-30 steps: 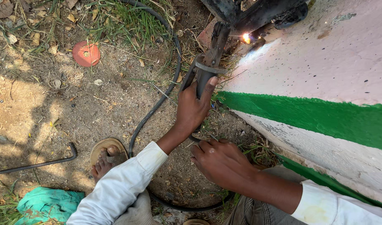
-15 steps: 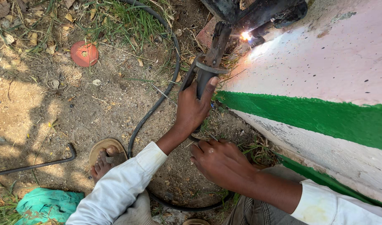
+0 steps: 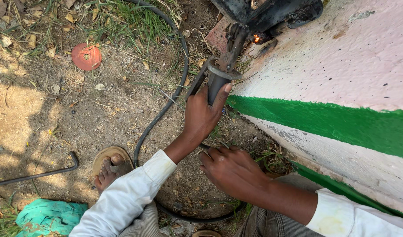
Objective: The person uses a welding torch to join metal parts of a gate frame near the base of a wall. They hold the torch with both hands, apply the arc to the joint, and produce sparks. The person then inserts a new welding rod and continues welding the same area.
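My left hand point(image 3: 202, 115) is wrapped around the dark handle of a welding electrode holder point(image 3: 221, 74), which points up toward a black metal part point(image 3: 271, 15) at the top. A small orange glow point(image 3: 255, 38) shows where the tip meets the metal. A black cable point(image 3: 164, 109) runs from the holder down across the dirt. My right hand point(image 3: 231, 171) rests low on the ground near some grass, fingers curled; I cannot tell if it holds anything.
A pink wall with a green stripe point(image 3: 333, 123) fills the right side. A round red disc point(image 3: 86, 56) lies on the dirt at upper left. A bent metal rod point(image 3: 39, 173), a sandalled foot point(image 3: 110, 169) and teal cloth point(image 3: 47, 217) sit at lower left.
The bright welding spark at the tip has faded to a small orange glow. Both hands have stayed in place.
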